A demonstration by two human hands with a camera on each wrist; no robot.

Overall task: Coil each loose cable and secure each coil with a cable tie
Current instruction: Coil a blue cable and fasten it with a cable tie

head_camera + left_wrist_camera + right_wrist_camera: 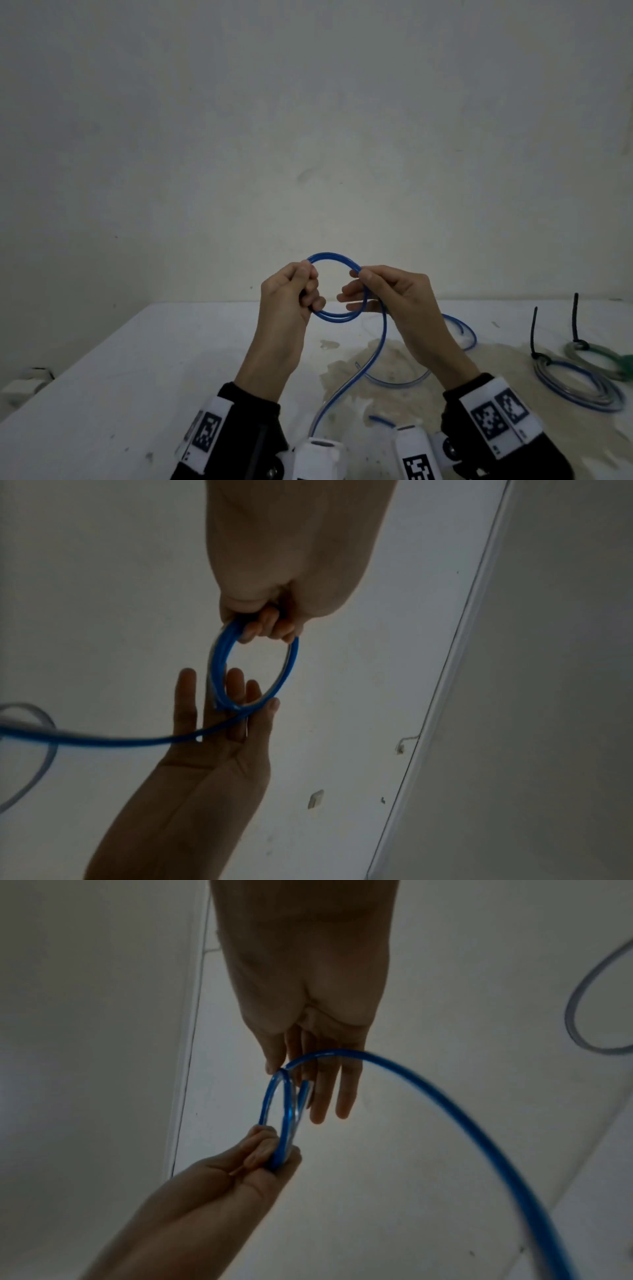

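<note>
Above the white table I hold up a small coil of blue cable. My left hand grips the coil's left side with curled fingers. My right hand pinches its right side between thumb and forefinger, with the other fingers straight. The loose tail drops from the right hand and lies in loops on the table. In the left wrist view the left hand holds the coil opposite the right hand. The right wrist view shows the right hand, the coil and the left hand.
Two tied coils lie at the table's right: a blue and clear coil and a green and grey coil, each with an upright black cable tie. A brownish stain covers the table's middle. A white object sits beyond the left edge.
</note>
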